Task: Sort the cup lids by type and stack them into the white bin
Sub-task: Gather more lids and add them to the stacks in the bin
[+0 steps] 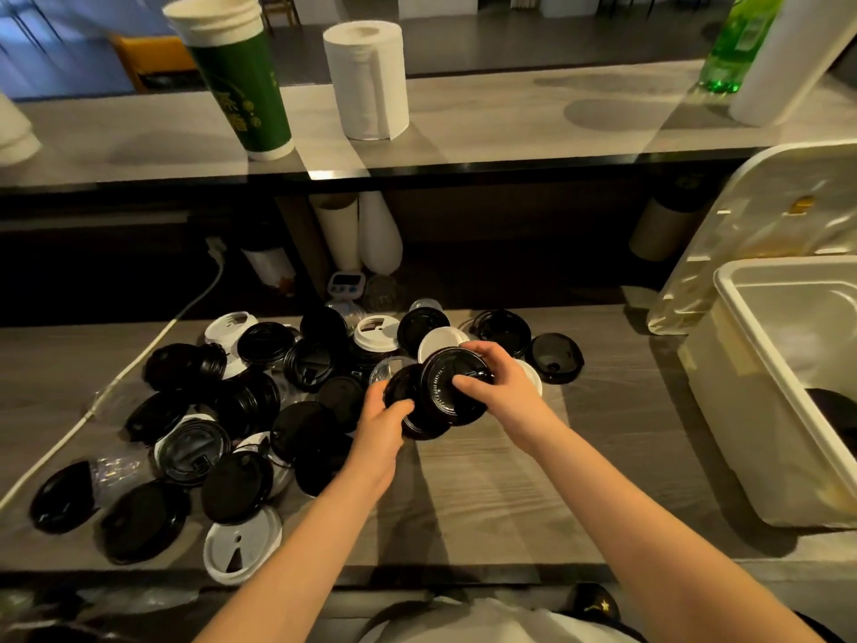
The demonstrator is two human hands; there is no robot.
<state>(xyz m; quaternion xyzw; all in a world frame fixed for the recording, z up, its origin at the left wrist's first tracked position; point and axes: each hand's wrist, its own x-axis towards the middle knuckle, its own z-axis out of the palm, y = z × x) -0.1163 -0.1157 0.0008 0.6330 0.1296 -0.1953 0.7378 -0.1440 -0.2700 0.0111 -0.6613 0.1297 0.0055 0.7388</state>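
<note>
Round, glossy black plastic lid (pixel 445 392) tilted over woodgrain counter (pixel 510 494), embossed face toward camera, right hand (pixel 503 387) fingers clamped on rim; left hand (pixel 382 422) fingers clamped on stack (pixel 399 387) behind.

The words on the black lid (pixel 443 387) in the right grip (pixel 505 387) are too small to read. Well right of that grip, the white bin (pixel 742 433) is cut off by the picture's edge, and the dark thing (pixel 832 410) inside it is mostly out of sight.
</note>
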